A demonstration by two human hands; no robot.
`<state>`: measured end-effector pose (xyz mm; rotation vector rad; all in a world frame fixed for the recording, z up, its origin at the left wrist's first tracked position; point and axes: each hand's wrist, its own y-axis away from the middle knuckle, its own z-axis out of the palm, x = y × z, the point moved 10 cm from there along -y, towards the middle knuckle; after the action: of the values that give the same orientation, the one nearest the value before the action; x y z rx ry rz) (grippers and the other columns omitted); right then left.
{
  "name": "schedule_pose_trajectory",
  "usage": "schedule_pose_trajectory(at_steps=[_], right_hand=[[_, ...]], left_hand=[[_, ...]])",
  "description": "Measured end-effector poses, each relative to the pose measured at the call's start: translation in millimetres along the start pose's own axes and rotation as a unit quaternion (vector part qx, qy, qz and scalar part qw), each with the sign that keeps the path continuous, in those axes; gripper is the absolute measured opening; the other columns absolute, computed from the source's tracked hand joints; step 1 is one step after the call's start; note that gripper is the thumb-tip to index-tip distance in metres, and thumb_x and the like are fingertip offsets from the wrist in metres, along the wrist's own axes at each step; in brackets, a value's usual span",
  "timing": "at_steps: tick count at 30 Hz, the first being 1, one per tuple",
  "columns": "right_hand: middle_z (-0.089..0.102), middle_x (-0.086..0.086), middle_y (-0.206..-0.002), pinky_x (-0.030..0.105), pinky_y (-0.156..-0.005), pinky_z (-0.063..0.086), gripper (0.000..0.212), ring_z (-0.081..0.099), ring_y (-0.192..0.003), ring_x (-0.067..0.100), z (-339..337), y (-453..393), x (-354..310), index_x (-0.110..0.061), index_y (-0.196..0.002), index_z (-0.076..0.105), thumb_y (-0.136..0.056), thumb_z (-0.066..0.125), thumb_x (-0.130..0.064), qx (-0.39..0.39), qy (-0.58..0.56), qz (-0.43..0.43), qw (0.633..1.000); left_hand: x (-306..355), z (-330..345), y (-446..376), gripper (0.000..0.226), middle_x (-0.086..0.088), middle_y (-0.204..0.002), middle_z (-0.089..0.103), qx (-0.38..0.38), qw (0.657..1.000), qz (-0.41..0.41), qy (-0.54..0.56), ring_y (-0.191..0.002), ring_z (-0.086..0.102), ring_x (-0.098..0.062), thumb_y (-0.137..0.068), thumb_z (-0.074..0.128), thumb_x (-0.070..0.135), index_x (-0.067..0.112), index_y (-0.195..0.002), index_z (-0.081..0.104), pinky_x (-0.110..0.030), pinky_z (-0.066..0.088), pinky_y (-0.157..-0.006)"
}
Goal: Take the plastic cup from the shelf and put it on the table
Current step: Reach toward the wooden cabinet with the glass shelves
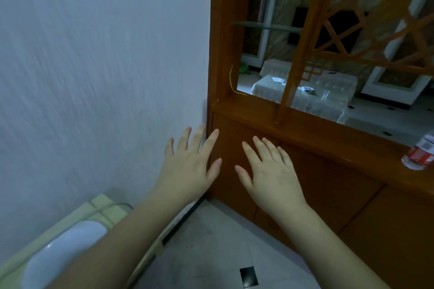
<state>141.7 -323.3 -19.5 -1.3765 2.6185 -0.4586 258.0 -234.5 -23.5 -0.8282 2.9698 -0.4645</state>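
Both my hands are held out flat with the fingers spread, holding nothing. My left hand (190, 166) hovers in front of the corner where the white wall meets the wooden cabinet. My right hand (270, 171) is beside it, in front of the cabinet's lower doors. A clear plastic container with a red-and-white label (419, 153) rests on the cabinet's ledge (305, 129) at the far right, cut off by the frame edge. Whether it is the cup I cannot tell. Through the cabinet opening I see a cloth-covered table (305, 96).
A white wall (94, 65) fills the left. The orange-brown cabinet has a lattice panel (375, 37) and a glass shelf (265, 26). A yellow wire (232, 80) hangs inside its frame. A white object (65, 248) lies on a pale-green surface at the bottom left. Below is tiled floor (211, 253).
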Motion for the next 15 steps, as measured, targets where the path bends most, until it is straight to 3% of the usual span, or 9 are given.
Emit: schedule_pose_trajectory(at_steps=[5, 10, 15], right_hand=[[0.035, 0.008, -0.156, 0.045, -0.117, 0.019, 0.062, 0.026, -0.145, 0.025, 13.3, -56.6, 5.8, -0.024, -0.148, 0.033, -0.095, 0.032, -0.055, -0.006, 0.014, 0.015, 1.0], [0.035, 0.007, -0.156, 0.044, -0.117, 0.018, 0.063, 0.026, -0.145, 0.024, 28.2, -101.5, 33.9, -0.025, -0.149, 0.031, -0.094, 0.03, -0.056, -0.015, 0.022, 0.039, 0.999], [0.049, 0.008, -0.145, 0.042, -0.112, 0.029, 0.063, 0.041, -0.135, 0.026, 42.4, -152.0, 75.1, -0.023, -0.148, 0.032, -0.094, 0.028, -0.056, -0.022, 0.028, 0.055, 0.998]], left_hand=[[-21.7, 14.3, -54.2, 0.077, -0.006, -0.165, 0.013, -0.007, 1.0, 0.019, -0.009, -0.151, 0.012, -0.033, -0.084, -0.003, 0.062, 0.032, -0.154, 0.008, -0.059, 0.015, -0.118], [-18.0, 29.9, -110.1, 0.069, -0.005, -0.165, 0.017, -0.013, 0.999, 0.037, 0.016, -0.15, 0.016, -0.035, -0.09, 0.006, 0.063, 0.035, -0.153, 0.013, -0.059, 0.021, -0.117], [-2.2, 37.0, -178.8, 0.065, -0.005, -0.162, 0.026, 0.012, 0.999, 0.049, 0.011, -0.149, 0.021, -0.032, -0.094, 0.017, 0.061, 0.031, -0.151, 0.026, -0.059, 0.02, -0.117]])
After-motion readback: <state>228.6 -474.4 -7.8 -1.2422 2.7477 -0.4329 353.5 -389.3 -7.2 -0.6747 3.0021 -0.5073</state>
